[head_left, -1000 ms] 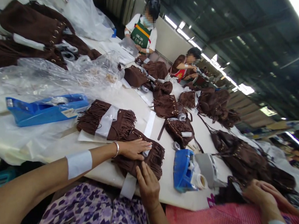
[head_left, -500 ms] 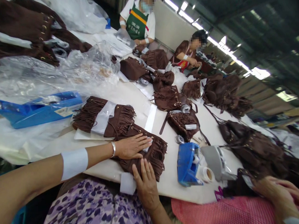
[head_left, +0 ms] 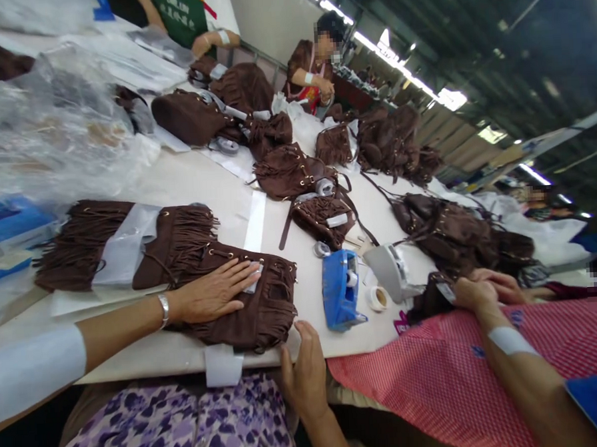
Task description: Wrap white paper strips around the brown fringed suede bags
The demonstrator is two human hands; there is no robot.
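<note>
A dark brown fringed bag (head_left: pixel 270 298) with metal eyelets lies at the table's near edge. My left hand (head_left: pixel 216 291) rests flat across it, fingers outstretched over a small pale patch (head_left: pixel 254 279). Just off the bag's lower right corner is my right hand (head_left: pixel 306 370), thumb and fingers apart with nothing between them. A second fringed bag (head_left: pixel 160 254) lies to the left, wrapped by a pale translucent band (head_left: pixel 124 249). Below the first bag, a whitish sheet (head_left: pixel 223 366) hangs over the table edge.
A blue tape dispenser (head_left: pixel 339 291), a tape roll (head_left: pixel 378 299) and a grey dispenser (head_left: pixel 394 272) stand right. More brown bags (head_left: pixel 280 168) lie beyond. Clear plastic (head_left: pixel 58 129) is heaped left. A co-worker's hands (head_left: pixel 482 290) work at the right; other people stand across the table.
My right hand has come off the bag's front and now sits beside its lower right corner. My left hand stays flat on the bag. The camera view has swung right.
</note>
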